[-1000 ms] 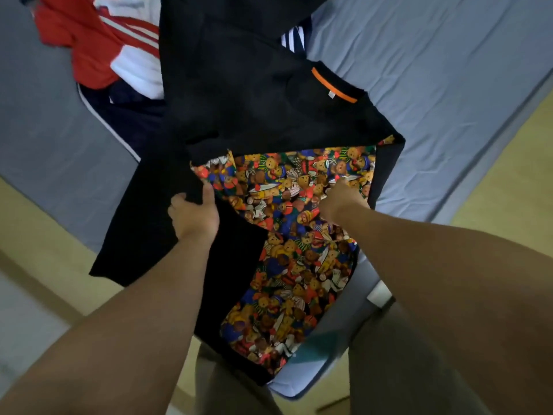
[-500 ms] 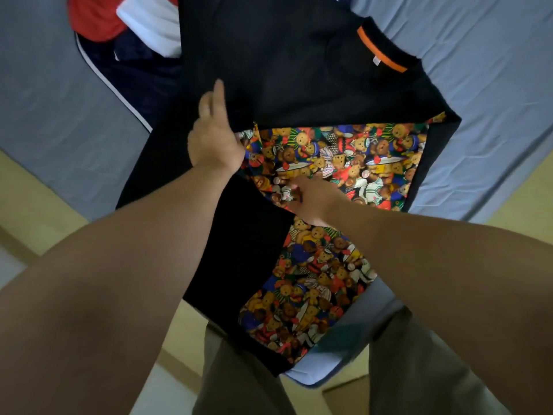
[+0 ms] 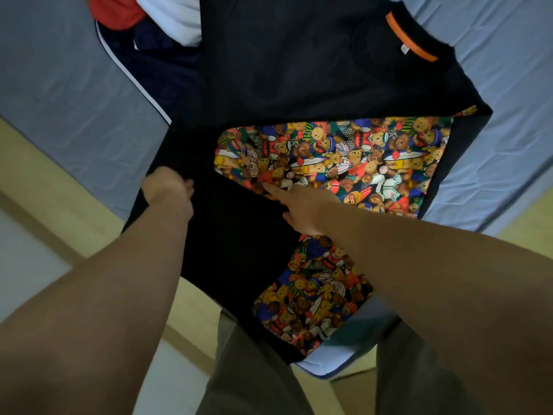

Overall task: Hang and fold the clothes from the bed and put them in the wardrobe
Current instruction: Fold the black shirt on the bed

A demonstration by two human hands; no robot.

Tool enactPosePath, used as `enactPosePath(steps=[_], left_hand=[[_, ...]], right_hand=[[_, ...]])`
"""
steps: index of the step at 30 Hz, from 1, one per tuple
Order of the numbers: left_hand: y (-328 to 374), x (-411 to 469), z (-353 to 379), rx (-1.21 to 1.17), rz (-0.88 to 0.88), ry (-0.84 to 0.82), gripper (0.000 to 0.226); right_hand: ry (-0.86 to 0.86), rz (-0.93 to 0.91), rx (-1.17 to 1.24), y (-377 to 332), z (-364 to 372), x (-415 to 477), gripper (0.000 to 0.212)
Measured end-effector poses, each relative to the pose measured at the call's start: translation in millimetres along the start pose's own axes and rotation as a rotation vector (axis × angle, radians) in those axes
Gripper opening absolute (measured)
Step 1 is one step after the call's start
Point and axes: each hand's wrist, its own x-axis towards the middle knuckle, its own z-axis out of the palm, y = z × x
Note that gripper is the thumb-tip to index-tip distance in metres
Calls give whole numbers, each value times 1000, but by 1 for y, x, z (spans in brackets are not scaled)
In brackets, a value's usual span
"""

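Black shirt point(image 3: 299, 70) edge pinched in left hand point(image 3: 167, 187), right hand point(image 3: 305, 209) flat, fingers spread

Shirt point(image 3: 299, 85) on bed point(image 3: 502, 115); clothes pile point(image 3: 143, 25) behind-left.

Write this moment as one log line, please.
step: folding black shirt | left hand: gripping edge | right hand: flat on bear print

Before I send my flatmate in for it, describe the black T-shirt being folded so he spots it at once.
Start at the grey-blue bed sheet. The black T-shirt lies spread across its near corner, under both hands, beside a red, white and navy clothes heap. Unlike those, it has an orange neck band and a bright teddy-bear print panel.
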Motion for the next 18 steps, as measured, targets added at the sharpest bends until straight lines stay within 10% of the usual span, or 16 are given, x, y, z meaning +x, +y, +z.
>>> enactPosePath(steps=[5, 11, 18], left_hand=[[-27, -45, 16, 119, -71, -97, 103], [-47, -58, 69, 142, -284, -146, 27], [-90, -121, 112, 226, -308, -16, 82]], right_hand=[[224, 160, 45, 40, -7, -14, 75], [451, 505, 51, 110, -32, -41, 65], [444, 741, 100, 188, -52, -66, 63]])
